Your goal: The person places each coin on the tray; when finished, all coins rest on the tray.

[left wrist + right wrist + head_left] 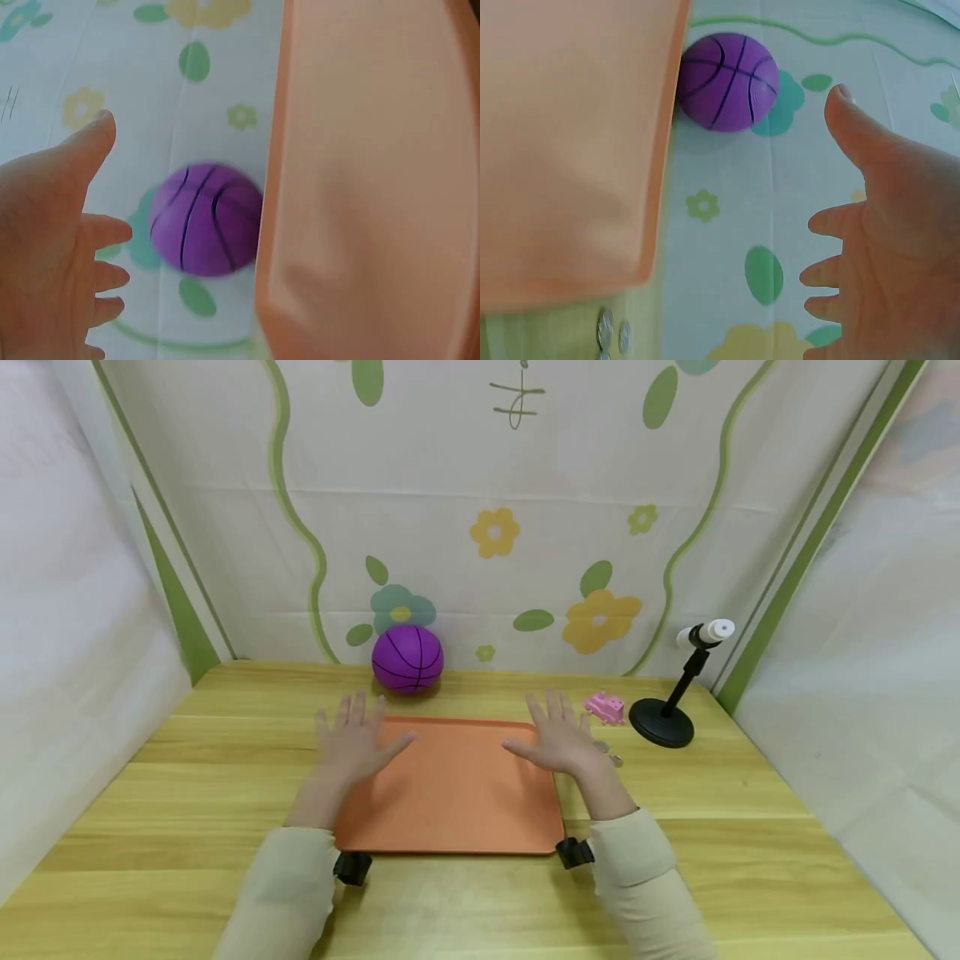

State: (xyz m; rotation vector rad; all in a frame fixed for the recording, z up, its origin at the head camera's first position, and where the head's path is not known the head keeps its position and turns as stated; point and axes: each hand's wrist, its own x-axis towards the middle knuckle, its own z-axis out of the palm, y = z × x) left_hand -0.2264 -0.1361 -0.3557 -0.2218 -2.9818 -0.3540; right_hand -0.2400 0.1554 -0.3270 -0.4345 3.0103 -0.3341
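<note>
An orange tray (457,785) lies on the wooden table in front of the person. Over its left edge the left hand (352,745) spreads its fingers, thumb pointing inward, holding nothing. The right hand (558,739) hovers likewise over the right edge, fingers spread and bare. Behind the tray sits a purple ball (408,660) with black basketball lines. Both wrist views show this ball (208,219) past the tray's rim, with the left palm (37,255) and right palm (907,225) empty. Silver coins (605,330) lie beside the tray, partly hidden by the right hand in the head view.
At the back right stands a white cylinder (705,633) on a black stand (662,723). A small pink toy (604,708) lies left of the stand. White cloth walls (450,460) with printed flowers enclose the table (187,827) at the back and sides.
</note>
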